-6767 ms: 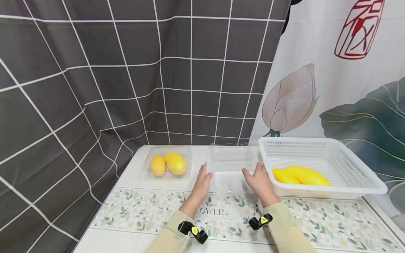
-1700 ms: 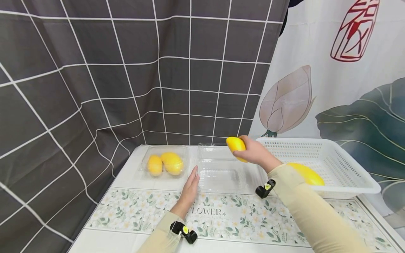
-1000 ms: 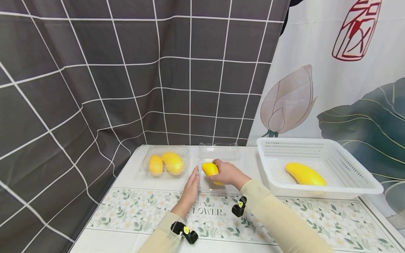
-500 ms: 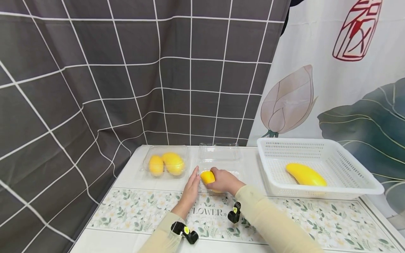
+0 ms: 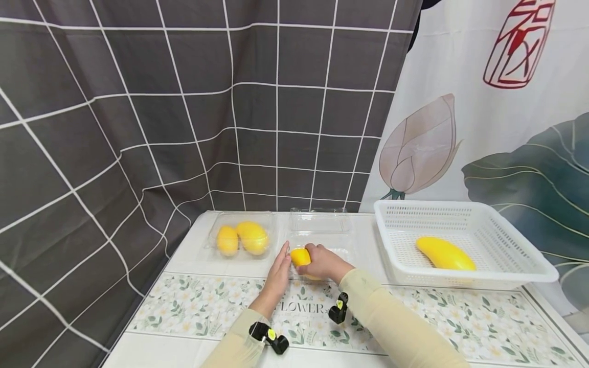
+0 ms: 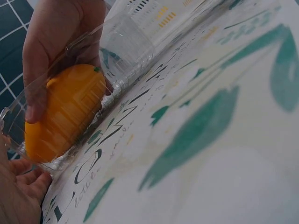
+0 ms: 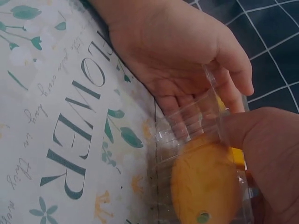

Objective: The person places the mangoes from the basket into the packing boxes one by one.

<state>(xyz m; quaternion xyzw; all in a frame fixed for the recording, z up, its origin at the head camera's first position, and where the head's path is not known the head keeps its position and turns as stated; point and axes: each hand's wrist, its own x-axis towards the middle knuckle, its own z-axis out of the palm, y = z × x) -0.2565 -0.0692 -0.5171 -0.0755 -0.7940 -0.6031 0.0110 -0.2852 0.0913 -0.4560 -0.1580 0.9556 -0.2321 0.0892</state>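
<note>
My right hand (image 5: 327, 263) holds a yellow mango (image 5: 300, 256) low inside a clear plastic clamshell box (image 5: 341, 252), at its left end. The box's lid (image 5: 319, 223) is folded back, away from me. Through the clear wall in the left wrist view, the mango (image 6: 70, 114) lies tilted, with a green spot at one end. My left hand (image 5: 276, 278) rests along the box's left side with fingers extended. In the right wrist view, the left hand's (image 7: 182, 70) fingertips meet the clear plastic, and the right hand's (image 7: 275, 154) thumb lies over the mango.
To the left is a closed clear box (image 5: 271, 219) with two mangoes (image 5: 252, 237) inside. A white perforated basket (image 5: 469, 279) on the right holds one mango (image 5: 445, 253). A flower-printed cloth (image 5: 184, 312) covers the table; curtains hang behind.
My right hand took a mango from the basket, carried it left and lowered it into the clear box. Lately it shifted only slightly. My left hand stayed at the box's side.
</note>
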